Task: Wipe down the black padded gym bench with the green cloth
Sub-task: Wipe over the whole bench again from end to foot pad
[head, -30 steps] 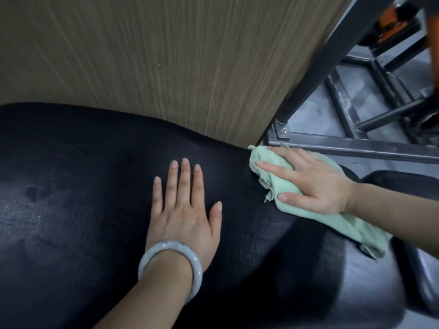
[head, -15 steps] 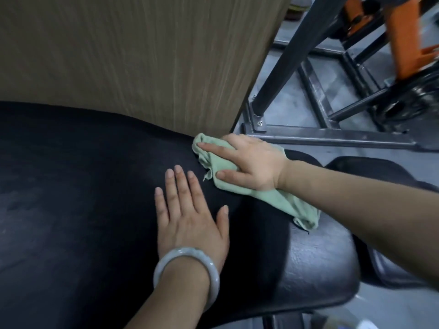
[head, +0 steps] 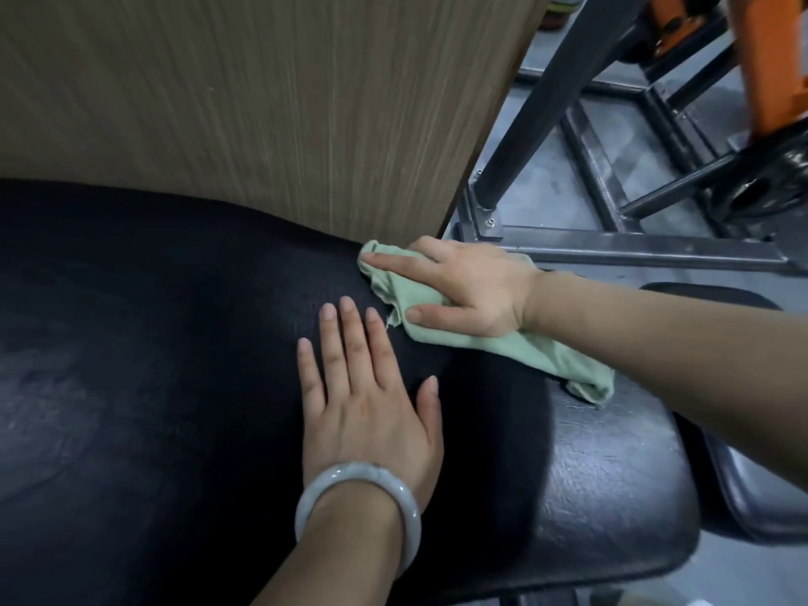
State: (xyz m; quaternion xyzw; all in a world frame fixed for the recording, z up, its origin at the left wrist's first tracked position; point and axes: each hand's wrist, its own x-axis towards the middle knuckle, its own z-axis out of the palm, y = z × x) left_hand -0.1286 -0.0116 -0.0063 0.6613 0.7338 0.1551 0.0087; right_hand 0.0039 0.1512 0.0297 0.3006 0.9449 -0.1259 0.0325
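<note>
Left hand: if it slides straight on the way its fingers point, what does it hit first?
Probably the wood-grain panel behind the bench. The left hand lies flat, fingers pointing up-frame; the green cloth sits just right of that line. Depth is unclear.

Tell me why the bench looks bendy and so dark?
Head view: the wide-angle lens curves the black padded bench; it is darkest beside the left hand, with a dull sheen at its right end; the orange frame is smeared by blur, while the green cloth stays fairly sharp.

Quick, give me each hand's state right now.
Left hand: open, flat on the black bench, holding nothing.
Right hand: open, fingers straight, pressing the green cloth onto the bench.
</note>
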